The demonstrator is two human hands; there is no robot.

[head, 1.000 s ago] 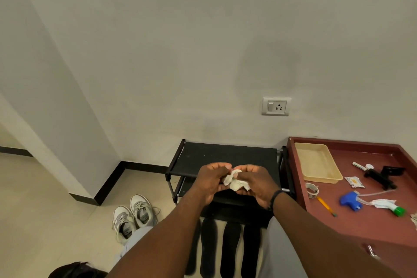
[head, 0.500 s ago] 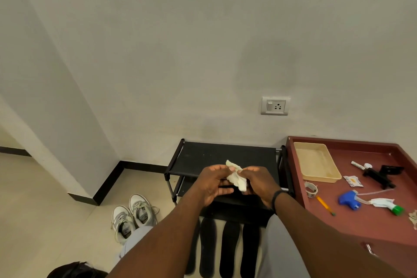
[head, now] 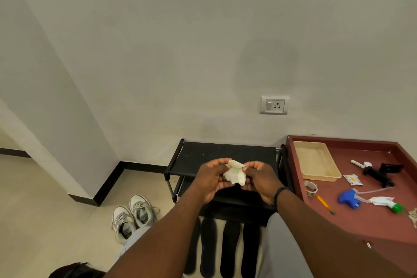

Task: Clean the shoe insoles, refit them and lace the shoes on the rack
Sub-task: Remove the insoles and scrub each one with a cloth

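Both hands are raised in front of the black shoe rack (head: 203, 153). My left hand (head: 209, 179) and my right hand (head: 261, 179) pinch a crumpled white tissue (head: 234, 175) between them, one on each side. Several black insoles (head: 230, 246) lie side by side on the floor below my forearms, partly hidden by them. A pair of grey-and-white laced sneakers (head: 133, 214) stands on the floor left of the rack.
A maroon table (head: 361, 216) at the right holds a beige tray (head: 316, 160), a blue spray head with a tube (head: 348, 197), a green-capped item (head: 396, 207), a pencil (head: 325, 204), a tape roll (head: 311, 188) and a black tool (head: 379, 176). A wall socket (head: 274, 105) is above the rack.
The tissue has been pulled from a tight wad into a wider, more spread piece between my hands. Both hands stay in nearly the same place.
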